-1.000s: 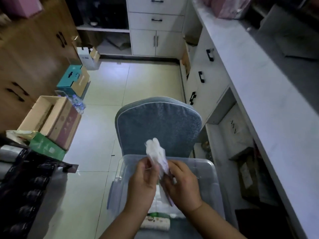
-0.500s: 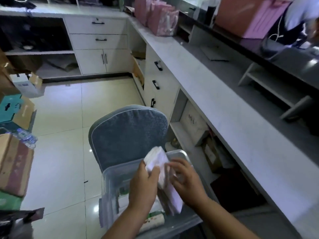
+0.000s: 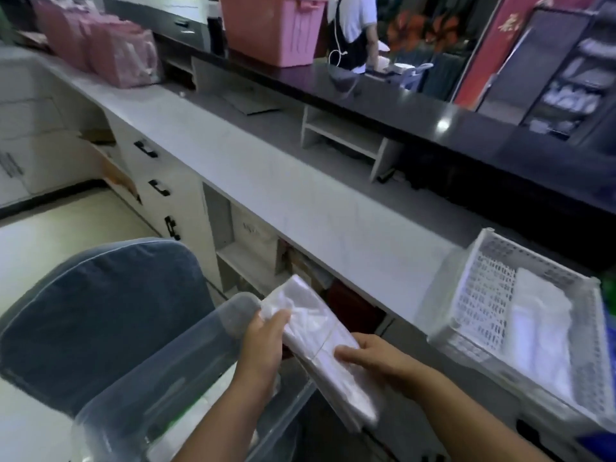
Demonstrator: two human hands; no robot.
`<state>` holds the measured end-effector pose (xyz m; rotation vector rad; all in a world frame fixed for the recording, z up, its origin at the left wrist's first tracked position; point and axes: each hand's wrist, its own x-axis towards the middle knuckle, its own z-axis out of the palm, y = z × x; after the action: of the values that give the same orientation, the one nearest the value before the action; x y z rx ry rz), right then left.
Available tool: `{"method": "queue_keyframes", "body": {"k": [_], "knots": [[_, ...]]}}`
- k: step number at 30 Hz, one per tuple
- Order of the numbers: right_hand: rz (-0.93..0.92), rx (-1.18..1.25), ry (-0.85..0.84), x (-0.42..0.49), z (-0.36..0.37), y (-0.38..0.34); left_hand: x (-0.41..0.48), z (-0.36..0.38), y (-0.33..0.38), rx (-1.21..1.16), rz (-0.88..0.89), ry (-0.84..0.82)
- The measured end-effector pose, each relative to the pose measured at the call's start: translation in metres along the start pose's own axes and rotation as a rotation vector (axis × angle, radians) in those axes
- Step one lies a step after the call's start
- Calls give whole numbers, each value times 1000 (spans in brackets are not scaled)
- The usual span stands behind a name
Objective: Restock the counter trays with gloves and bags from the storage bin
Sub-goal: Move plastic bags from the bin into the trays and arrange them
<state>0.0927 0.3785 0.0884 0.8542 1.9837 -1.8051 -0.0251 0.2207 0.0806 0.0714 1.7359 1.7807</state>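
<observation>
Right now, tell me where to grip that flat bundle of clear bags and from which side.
Grip the bundle of clear bags across its middle, near the thin tie, coming in from the long edges. It is flat, long and limp, so an end grip would likely let it droop. The left hand and right hand hold it so.

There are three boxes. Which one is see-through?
The clear bin next to the blue chair, beside the left hand. The pink bin is solid; the white tray is a holey lattice.
</observation>
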Motion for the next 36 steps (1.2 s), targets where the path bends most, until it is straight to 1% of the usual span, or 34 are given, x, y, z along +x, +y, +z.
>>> {"method": "queue_keyframes", "body": {"k": [2, 5, 9, 12, 14, 18, 20, 23, 25, 26, 28, 30, 32, 34, 36], "knots": [[5, 9, 4, -24, -27, 10, -10, 36, 5, 32, 35, -93], [-45, 56, 64, -67, -68, 32, -32, 98, 13, 71, 76, -242], [-147, 161, 227, -135, -120, 75, -64, 190, 12, 103, 140, -400], [-191, 181, 340, -187, -162, 103, -90, 257, 12, 111, 176, -520], [-210, 153, 422, -219, -192, 119, -104, 297, 16, 117, 241, -564], [-176, -120, 586, -274, -252, 143, -128, 365, 20, 211, 396, -686], [-103, -292, 635, -298, -274, 153, -138, 393, 16, 353, 505, -697], [-17, -569, 722, -326, -298, 167, -148, 428, 8, 599, 761, -689], [9, -751, 792, -338, -308, 174, -153, 448, 2, 752, 901, -738], [19, -839, 822, -343, -313, 177, -155, 457, -2, 857, 996, -746], [35, -989, 854, -349, -322, 183, -156, 473, -8, 1102, 1250, -705], [49, -1082, 869, -352, -328, 190, -155, 489, -16, 1276, 1424, -709], [55, -1135, 882, -352, -334, 196, -156, 505, -27, 1346, 1473, -768], [61, -1157, 899, -351, -339, 201, -157, 517, -34, 1393, 1450, -786], [105, -1146, 914, -350, -347, 206, -153, 529, -40, 1394, 1416, -788]]}}
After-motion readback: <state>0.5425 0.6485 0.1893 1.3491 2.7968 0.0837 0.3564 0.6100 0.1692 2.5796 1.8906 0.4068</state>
